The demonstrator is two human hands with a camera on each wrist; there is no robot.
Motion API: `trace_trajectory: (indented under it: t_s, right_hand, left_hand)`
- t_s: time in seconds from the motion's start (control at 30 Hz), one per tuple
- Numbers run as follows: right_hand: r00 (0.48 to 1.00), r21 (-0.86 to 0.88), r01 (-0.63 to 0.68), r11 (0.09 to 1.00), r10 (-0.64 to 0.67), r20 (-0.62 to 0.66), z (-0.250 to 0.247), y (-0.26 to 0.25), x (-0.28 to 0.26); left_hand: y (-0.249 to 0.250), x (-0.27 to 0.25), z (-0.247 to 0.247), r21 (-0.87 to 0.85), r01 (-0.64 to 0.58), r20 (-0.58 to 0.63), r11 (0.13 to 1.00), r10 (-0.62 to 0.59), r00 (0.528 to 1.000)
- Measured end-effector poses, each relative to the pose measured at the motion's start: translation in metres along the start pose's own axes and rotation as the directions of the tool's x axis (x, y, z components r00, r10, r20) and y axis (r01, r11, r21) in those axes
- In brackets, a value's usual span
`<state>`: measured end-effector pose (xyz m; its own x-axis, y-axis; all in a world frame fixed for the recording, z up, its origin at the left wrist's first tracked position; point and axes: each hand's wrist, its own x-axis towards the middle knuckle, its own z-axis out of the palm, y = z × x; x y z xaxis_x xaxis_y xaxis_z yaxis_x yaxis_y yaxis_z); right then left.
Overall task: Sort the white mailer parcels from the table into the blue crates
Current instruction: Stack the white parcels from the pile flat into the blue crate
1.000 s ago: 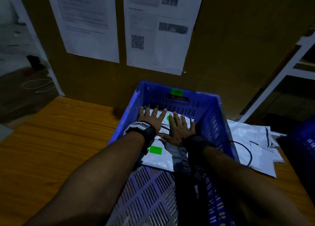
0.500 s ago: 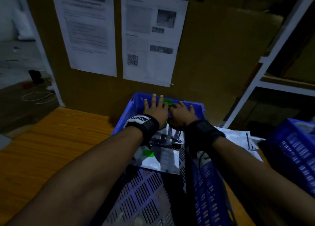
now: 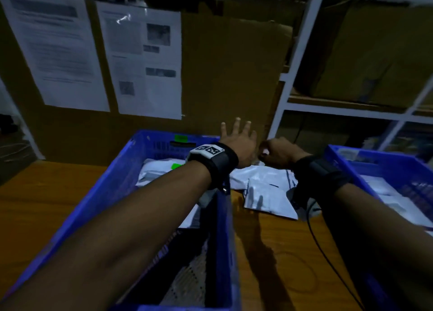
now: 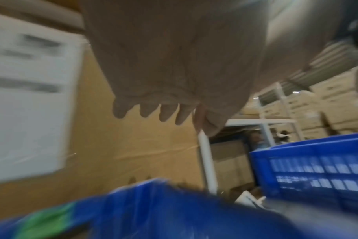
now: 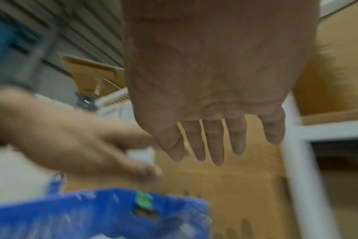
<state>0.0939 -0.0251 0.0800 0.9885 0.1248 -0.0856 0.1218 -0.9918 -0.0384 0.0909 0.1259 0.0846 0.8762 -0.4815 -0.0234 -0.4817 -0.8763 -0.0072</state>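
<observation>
Both hands are in the air between the two crates, above the far end of the loose pile. Left hand (image 3: 239, 144) is flat, its fingers (image 3: 237, 125) spread and straight, holding nothing. Right hand (image 3: 278, 155) is just beside it. It looks curled from the head view, but in the wrist view its fingers (image 5: 213, 142) hang loose and empty. A small white blur sits near the fingertips of the two hands; cannot tell what it is. The white mailer parcels (image 3: 267, 193) still to sort lie overlapped on the wooden table (image 3: 46, 193), between the left blue crate (image 3: 112, 170) and the right blue crate (image 3: 375, 163). Some parcels already lie in the left crate (image 3: 159, 170), and pale flat shapes in the right crate look like more. The left crate has a green tag (image 3: 181, 137) on its far wall. A black cable (image 3: 328, 252) runs across the table by the pile's near edge. Judged step: reaching down for the next parcel. To do it well, take the top mailer only and pinch it at a free corner or edge, since the film is slick and the sheets overlap. Lift it clear of the cable before swinging it across. Read its label before choosing a crate. Carry it over the rim and lay it flat.
</observation>
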Motion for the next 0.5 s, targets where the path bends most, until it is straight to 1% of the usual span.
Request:
trace_trajectory:
  t_s: [0.03, 0.13, 0.23, 0.3, 0.4, 0.5]
  right_hand:
    - [0.999, -0.001, -0.026, 1.0, 0.026, 0.038, 0.005, 0.012, -0.003]
    - [0.991, 0.007, -0.098, 0.995, 0.097, 0.095, 0.027, 0.048, -0.003]
    - [0.982, -0.007, -0.132, 0.991, 0.132, 0.134, 0.057, 0.082, 0.002]
    - [0.983, -0.04, -0.122, 0.992, 0.126, 0.134, 0.077, 0.097, 0.0]
    - [0.985, -0.109, -0.093, 0.99, 0.108, 0.136, 0.11, 0.117, -0.003]
    - [0.981, -0.166, -0.072, 0.984, 0.1, 0.164, 0.143, 0.123, -0.003]
  left_hand:
    - [0.012, 0.005, -0.006, -0.003, -0.005, 0.009, 1.0, 0.005, 1.0]
    - [0.047, 0.02, -0.024, -0.021, -0.015, 0.007, 1.0, 0.015, 1.0]
    - [0.076, 0.036, -0.023, -0.036, -0.015, 0.003, 0.999, 0.015, 1.0]
    - [0.088, 0.044, -0.009, -0.025, -0.007, 0.007, 1.0, 0.007, 1.0]
    - [0.103, 0.055, 0.026, -0.015, 0.041, 0.072, 0.999, -0.04, 0.997]
    - [0.106, 0.062, 0.069, 0.023, 0.096, 0.117, 0.995, -0.098, 0.988]
